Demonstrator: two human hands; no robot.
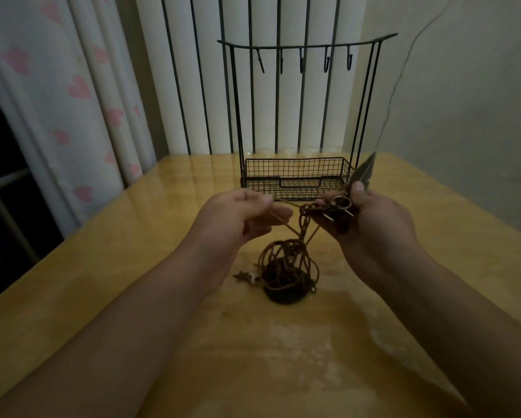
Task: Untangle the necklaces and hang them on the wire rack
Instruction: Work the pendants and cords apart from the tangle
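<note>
Closest to the camera, the yellow wooden tabletop (102, 297) has the tangled necklaces (286, 267) sitting in a heap near its middle: brown cords looped over a dark round lump, with a little star charm (241, 277) poking out on the left side. A few cords run up out of the pile, so the long axis of the mess is basically vertical, from the tabletop up to the hands.

Both forearms reach forward and the hands hover just above the heap. The left hand (238, 215) has its grip nearly closed, thumb and fingertips pinching one thin cord (283, 222) that slants down-right into the tangle. The right hand (370, 218) is turned palm-in, fingers curled round a knotted bunch with a brass ring pendant (339, 203) and a feather charm (363, 173) sticking up past the thumb.

Behind them stands the black wire rack (298, 179), upright, basket at the bottom, five hooks (327, 62) along the top bar. Farthest back: white slats and a curtain (78, 92) with pink hearts.
</note>
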